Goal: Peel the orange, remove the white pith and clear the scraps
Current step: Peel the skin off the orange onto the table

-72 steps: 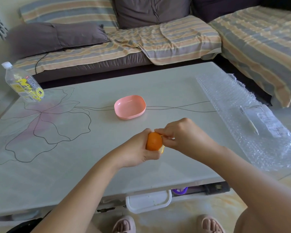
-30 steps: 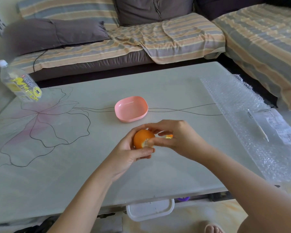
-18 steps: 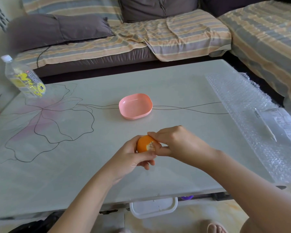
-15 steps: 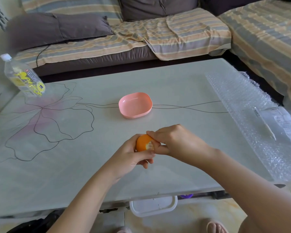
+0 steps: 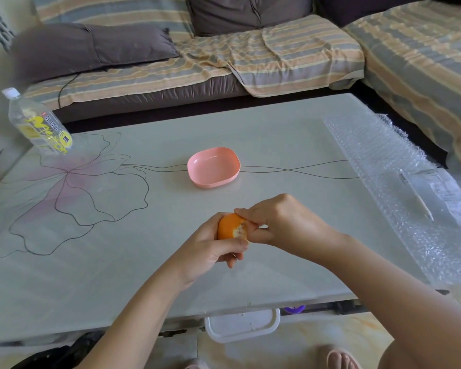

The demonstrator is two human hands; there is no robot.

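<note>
A small orange [image 5: 228, 227] is held above the near middle of the table. My left hand [image 5: 209, 251] grips it from below and behind, fingers curled round it. A patch on its right side is bare of peel and shows pale flesh. My right hand [image 5: 280, 222] meets the orange from the right, its thumb and fingertips pinching at the edge of the peel by that patch. An empty pink dish [image 5: 213, 166] sits beyond the hands at the table's centre.
The pale table [image 5: 144, 262] has a flower drawing on its left half. A water bottle [image 5: 37, 123] stands at the far left corner. Bubble wrap [image 5: 399, 187] with a paper slip covers the right side. A striped sofa runs behind. A white tub [image 5: 242, 324] sits under the near edge.
The orange has been turned in my left hand so a peeled patch faces up and right. My right hand has come back onto the peel edge; both hands stay over the same spot.
</note>
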